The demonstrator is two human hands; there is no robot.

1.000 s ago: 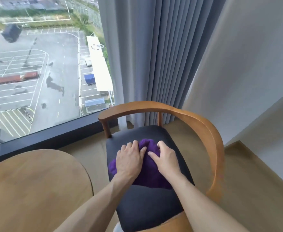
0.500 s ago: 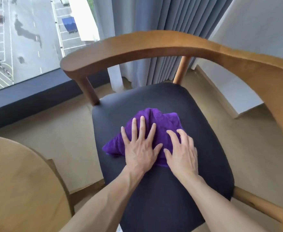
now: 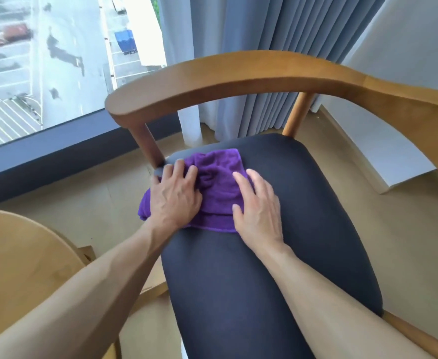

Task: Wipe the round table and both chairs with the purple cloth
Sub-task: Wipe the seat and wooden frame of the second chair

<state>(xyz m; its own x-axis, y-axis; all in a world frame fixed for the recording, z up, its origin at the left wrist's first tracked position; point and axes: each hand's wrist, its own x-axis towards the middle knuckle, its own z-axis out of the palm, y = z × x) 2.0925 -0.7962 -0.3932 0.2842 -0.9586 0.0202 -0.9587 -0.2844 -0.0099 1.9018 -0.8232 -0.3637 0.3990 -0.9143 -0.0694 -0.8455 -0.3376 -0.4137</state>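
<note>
Nearby, both flat hands (image 3: pixel 212 203) on purple cloth (image 3: pixel 218 177), chair post (image 3: pixel 148 143) just beside, round table (image 3: pixel 18 260) left.

There is just one camera, and it sits on the person's head. It looks forward and down, so both bare arms reach into the picture from the bottom edge. The view is close: the chair (image 3: pixel 277 76) fills most of it, with the dark seat right under the camera and the curved wooden back rail bending across the top. The lens is wide, so the rail looks stretched at the right edge. The round table (image 3: pixel 18 255) only peeks in at the bottom left corner. Past the chair the camera faces a window (image 3: pixel 44 60) on the left and a curtain (image 3: pixel 277 27) in the middle.
</note>
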